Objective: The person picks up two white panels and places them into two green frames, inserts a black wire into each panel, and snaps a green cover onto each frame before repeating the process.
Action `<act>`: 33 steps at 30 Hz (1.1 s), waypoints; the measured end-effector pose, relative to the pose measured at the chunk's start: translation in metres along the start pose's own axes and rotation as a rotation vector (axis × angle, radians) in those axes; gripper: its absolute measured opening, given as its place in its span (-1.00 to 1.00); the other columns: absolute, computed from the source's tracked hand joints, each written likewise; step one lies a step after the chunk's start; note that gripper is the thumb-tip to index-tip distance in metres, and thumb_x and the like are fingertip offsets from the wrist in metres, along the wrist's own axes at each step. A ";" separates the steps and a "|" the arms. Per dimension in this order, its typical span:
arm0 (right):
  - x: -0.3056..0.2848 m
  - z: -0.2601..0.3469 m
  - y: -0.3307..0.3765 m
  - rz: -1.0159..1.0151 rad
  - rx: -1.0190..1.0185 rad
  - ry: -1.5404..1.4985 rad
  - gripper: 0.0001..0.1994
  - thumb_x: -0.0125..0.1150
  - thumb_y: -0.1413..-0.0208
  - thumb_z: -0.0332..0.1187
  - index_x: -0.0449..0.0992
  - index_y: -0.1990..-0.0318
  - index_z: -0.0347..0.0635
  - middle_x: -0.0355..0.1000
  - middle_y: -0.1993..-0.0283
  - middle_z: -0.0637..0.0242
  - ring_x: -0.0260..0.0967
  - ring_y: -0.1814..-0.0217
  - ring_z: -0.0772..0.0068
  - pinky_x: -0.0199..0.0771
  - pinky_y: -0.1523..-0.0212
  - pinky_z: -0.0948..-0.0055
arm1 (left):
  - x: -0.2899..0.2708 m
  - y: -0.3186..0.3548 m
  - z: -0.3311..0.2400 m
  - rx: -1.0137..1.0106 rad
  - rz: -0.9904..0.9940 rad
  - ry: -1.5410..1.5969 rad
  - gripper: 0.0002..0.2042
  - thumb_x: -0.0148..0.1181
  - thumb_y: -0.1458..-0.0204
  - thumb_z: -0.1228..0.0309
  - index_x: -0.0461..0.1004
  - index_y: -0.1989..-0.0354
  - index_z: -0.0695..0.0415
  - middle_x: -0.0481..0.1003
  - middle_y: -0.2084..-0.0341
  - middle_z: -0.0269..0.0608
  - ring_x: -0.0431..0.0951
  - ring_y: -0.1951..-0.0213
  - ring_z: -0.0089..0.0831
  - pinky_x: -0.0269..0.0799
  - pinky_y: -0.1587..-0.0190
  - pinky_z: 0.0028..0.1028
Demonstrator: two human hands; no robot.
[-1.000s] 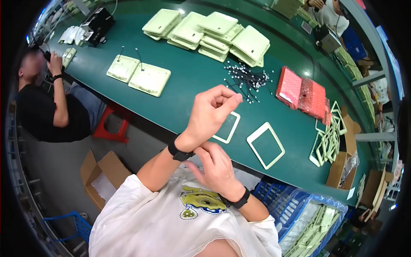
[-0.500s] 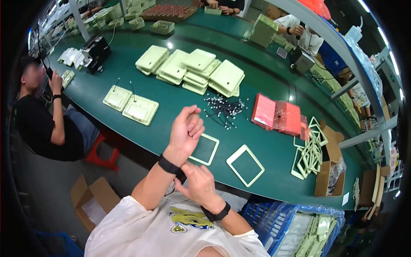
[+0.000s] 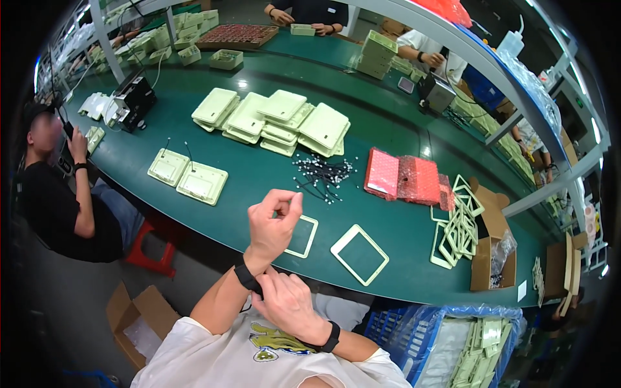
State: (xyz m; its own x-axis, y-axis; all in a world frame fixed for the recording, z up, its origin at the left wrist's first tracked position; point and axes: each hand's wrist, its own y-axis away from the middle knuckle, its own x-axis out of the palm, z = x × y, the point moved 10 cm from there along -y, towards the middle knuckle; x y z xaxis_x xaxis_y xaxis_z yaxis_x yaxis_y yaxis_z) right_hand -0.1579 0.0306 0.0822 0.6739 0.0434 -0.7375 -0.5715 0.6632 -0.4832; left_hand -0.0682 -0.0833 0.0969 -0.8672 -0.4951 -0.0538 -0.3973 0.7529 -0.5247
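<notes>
My left hand (image 3: 272,223) is raised above the near edge of the green table (image 3: 259,174), its fingers curled loosely and holding nothing. A black band (image 3: 246,277) circles its wrist. My right hand (image 3: 284,304) reaches across below it, fingertips pinching that band. The right wrist wears its own black band (image 3: 331,337). Just beyond my left hand lie two pale square frames (image 3: 359,254) flat on the table, one partly hidden behind the hand.
A pile of small black wired parts (image 3: 321,176) lies mid-table, red bubble-wrap packs (image 3: 404,178) to its right, stacked pale green panels (image 3: 278,119) behind. More frames (image 3: 456,223) and a cardboard box (image 3: 488,249) stand right. A seated person (image 3: 65,194) is at left; other people work across the table.
The view tilted up, so the table and far side show more. My hands stayed together, the right one shifting onto the left wristband.
</notes>
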 end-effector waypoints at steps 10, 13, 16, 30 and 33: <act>0.024 -0.003 0.006 0.050 -0.100 -0.141 -0.59 0.49 -0.02 -0.23 0.47 0.05 -0.16 0.54 0.06 0.14 0.44 0.30 0.23 0.40 0.27 0.21 | 0.015 0.022 0.076 -1.019 -0.059 1.461 -0.76 0.09 -0.39 0.35 0.55 0.34 0.16 0.12 0.80 -0.49 0.00 0.75 -0.65 -0.06 0.67 -0.53; 0.029 -0.019 0.006 0.044 -0.067 -0.361 -0.56 0.53 -0.03 -0.15 0.47 0.06 -0.13 0.53 0.13 0.16 0.43 0.28 0.18 0.39 0.25 0.16 | 0.011 0.005 0.043 -0.911 0.001 1.602 -0.73 0.01 -0.42 0.32 0.53 0.33 0.15 0.06 0.81 -0.48 -0.04 0.75 -0.59 -0.04 0.69 -0.50; 0.038 -0.027 0.006 0.131 0.023 -0.384 -0.50 0.61 0.05 -0.04 0.46 0.12 -0.10 0.51 0.23 0.20 0.42 0.26 0.10 0.37 0.24 0.12 | 0.005 -0.003 0.046 -0.783 0.080 1.439 -0.68 -0.05 -0.45 0.27 0.53 0.33 0.13 0.00 0.81 -0.47 -0.05 0.75 -0.59 -0.05 0.68 -0.48; 0.075 -0.063 0.011 0.168 0.443 -0.957 -0.15 0.82 0.27 -0.14 0.45 -0.15 -0.36 0.53 -0.10 0.21 0.46 -0.26 0.28 0.48 -0.22 0.18 | 0.004 0.026 -0.063 0.709 0.195 -0.233 -0.86 0.34 -0.16 0.49 0.58 0.44 0.20 0.42 0.72 -0.45 0.34 0.68 -0.73 0.18 0.60 -0.58; 0.087 -0.058 0.018 0.386 0.565 -1.148 -0.07 0.81 0.27 -0.13 0.42 -0.24 -0.38 0.49 -0.20 0.15 0.42 -0.33 0.24 0.43 -0.31 0.22 | -0.004 0.013 -0.040 0.080 0.184 0.136 -0.94 0.33 -0.08 0.55 0.59 0.42 0.22 0.40 0.73 -0.42 0.30 0.70 -0.67 0.17 0.63 -0.53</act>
State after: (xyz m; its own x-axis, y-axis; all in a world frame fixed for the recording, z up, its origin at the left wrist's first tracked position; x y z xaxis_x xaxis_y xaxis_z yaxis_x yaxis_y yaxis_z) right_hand -0.1370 0.0031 -0.0183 0.6826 0.7120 0.1644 -0.7306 0.6702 0.1308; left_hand -0.0822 -0.0540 0.1240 -0.9574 -0.2857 -0.0423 -0.2087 0.7855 -0.5826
